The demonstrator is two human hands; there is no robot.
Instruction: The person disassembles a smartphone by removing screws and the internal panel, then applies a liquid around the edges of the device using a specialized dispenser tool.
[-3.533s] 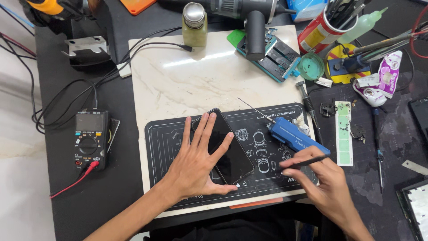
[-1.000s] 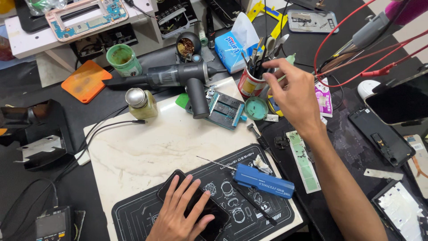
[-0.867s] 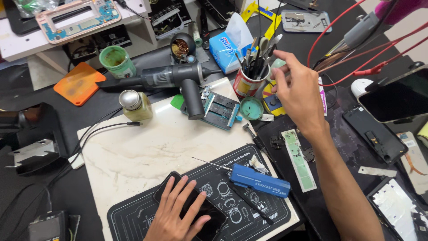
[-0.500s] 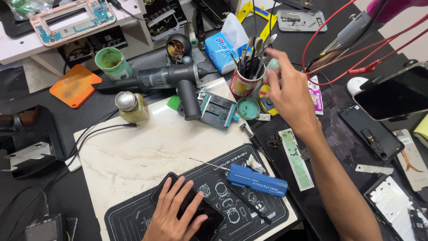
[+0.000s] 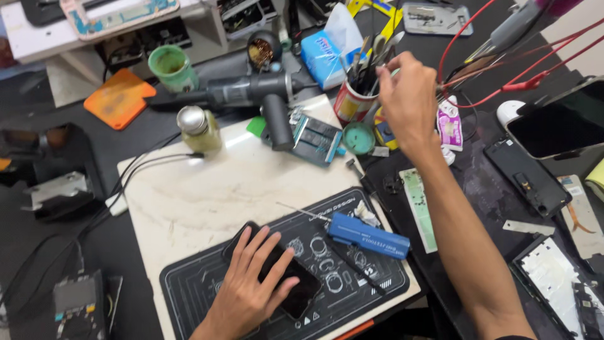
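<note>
fingers (image 5: 391, 70) of the right hand (image 5: 409, 101) pinch at tools in the cup (image 5: 350, 107); left hand (image 5: 248, 286) lies spread flat on the phone (image 5: 296, 289).

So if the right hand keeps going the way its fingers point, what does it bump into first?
Most likely the tools standing in the red-and-white cup. The right hand reaches up and left, fingertips already at their tops. Depth is hard to judge, so it may be touching them already.

Phone-repair workshop: counter crowded with a black work mat (image 5: 352, 296), multimeter (image 5: 78, 305), tool cup (image 5: 352, 104), dismantled phone parts (image 5: 553, 283), red test leads (image 5: 503, 88).
</note>
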